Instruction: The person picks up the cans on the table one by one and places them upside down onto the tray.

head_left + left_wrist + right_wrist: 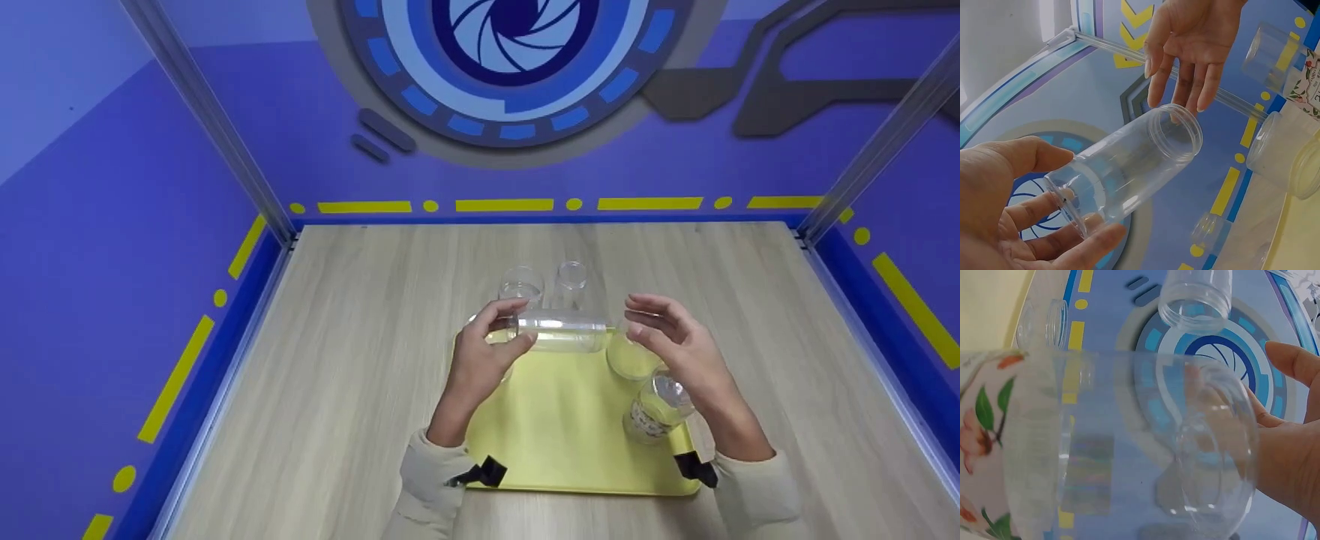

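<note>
My left hand [484, 352] holds a clear cylindrical jar [562, 331] by its base end, fingers and thumb on either side. The jar lies sideways above the tray, and in the left wrist view its lidless, threaded mouth [1176, 135] faces the other hand. My right hand [679, 345] is just off that mouth, its fingers loosely bent with nothing in them. Below the right hand, a clear jar with a floral label [652, 409] stands on the yellow tray [559, 427]; it covers part of the right wrist view.
Another clear round container [630, 358] is at the tray's right side. Behind the held jar stand a wide clear jar [520, 283] and a narrower clear one [571, 281]. A clear container is partly hidden behind the left hand. Blue panels border the wooden table [360, 337].
</note>
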Action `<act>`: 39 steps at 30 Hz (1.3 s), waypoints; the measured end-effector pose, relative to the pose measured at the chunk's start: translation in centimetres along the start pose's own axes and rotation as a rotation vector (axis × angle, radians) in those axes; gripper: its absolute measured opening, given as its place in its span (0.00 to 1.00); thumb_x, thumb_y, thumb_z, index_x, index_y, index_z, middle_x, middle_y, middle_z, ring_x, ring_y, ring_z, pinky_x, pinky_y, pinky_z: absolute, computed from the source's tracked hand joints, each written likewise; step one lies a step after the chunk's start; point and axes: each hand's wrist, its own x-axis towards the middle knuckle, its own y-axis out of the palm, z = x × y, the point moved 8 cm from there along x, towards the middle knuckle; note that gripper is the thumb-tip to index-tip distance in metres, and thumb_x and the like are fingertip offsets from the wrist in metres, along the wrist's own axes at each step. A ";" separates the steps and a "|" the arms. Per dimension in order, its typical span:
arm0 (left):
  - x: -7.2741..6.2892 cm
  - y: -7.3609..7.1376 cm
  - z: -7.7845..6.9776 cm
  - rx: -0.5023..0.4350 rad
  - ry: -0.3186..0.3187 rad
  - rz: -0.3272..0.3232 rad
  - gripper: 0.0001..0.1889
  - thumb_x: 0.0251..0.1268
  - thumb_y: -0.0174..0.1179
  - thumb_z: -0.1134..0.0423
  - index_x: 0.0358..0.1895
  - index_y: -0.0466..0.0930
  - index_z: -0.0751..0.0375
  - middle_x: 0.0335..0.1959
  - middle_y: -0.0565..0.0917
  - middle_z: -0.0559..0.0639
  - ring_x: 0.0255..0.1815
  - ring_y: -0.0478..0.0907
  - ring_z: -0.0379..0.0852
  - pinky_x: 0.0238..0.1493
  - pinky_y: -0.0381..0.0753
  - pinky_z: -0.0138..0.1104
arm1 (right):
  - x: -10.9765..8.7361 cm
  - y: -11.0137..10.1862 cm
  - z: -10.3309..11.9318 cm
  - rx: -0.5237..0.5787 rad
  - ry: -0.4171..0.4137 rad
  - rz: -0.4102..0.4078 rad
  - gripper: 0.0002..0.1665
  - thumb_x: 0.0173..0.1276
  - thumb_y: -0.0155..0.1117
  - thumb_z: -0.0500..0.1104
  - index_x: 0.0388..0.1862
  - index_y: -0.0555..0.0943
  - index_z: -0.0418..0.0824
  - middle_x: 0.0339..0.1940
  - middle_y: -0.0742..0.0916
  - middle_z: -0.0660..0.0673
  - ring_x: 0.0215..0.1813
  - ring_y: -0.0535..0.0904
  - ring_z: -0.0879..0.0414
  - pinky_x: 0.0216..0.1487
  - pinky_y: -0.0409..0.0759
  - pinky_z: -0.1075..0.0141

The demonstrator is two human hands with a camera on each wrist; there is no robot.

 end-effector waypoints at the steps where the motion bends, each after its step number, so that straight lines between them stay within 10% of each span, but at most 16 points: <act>1: 0.0 -0.1 0.0 0.006 0.001 0.000 0.23 0.65 0.71 0.61 0.64 0.85 0.55 0.61 0.85 0.51 0.58 0.81 0.49 0.51 0.86 0.41 | 0.0 -0.2 0.1 -0.019 -0.004 -0.004 0.27 0.79 0.65 0.36 0.73 0.73 0.30 0.67 0.82 0.42 0.68 0.79 0.51 0.62 0.80 0.68; 39: -2.1 -3.2 -0.9 0.440 0.175 -0.011 0.21 0.59 0.73 0.68 0.57 0.89 0.58 0.57 0.87 0.52 0.58 0.83 0.53 0.55 0.84 0.48 | -0.2 -7.1 -0.6 -0.203 -0.013 -0.155 0.30 0.81 0.64 0.43 0.73 0.72 0.28 0.61 0.82 0.54 0.61 0.80 0.64 0.58 0.78 0.77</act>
